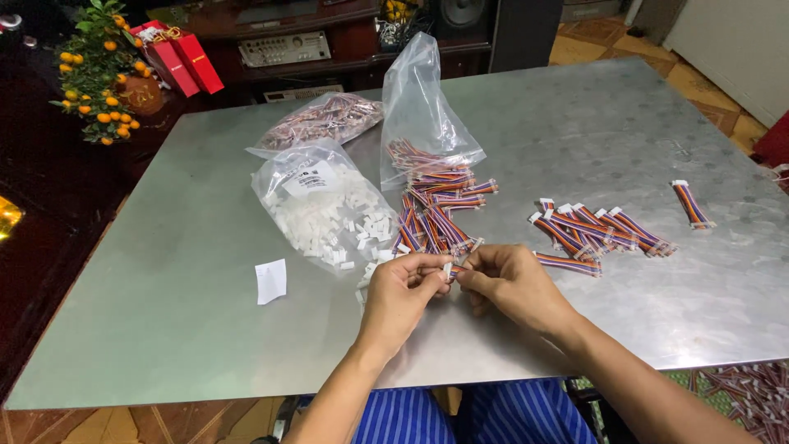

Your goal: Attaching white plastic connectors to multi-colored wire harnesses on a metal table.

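My left hand (403, 292) and my right hand (505, 284) meet over the near middle of a metal table (197, 329). Between their fingertips they pinch a short multicoloured wire harness (451, 270) with a small white connector at its end. Just beyond the hands lies a heap of the same striped cable pieces (431, 210), spilling from an open clear bag (419, 107). A second group of cables with white connectors (596, 230) lies to the right of my right hand.
A clear bag of small white connectors (320, 205) sits left of the heap, with loose ones spilled beside it. Another bag of cables (325, 119) lies behind. A white paper slip (270, 280) and a lone cable (693, 204) lie apart.
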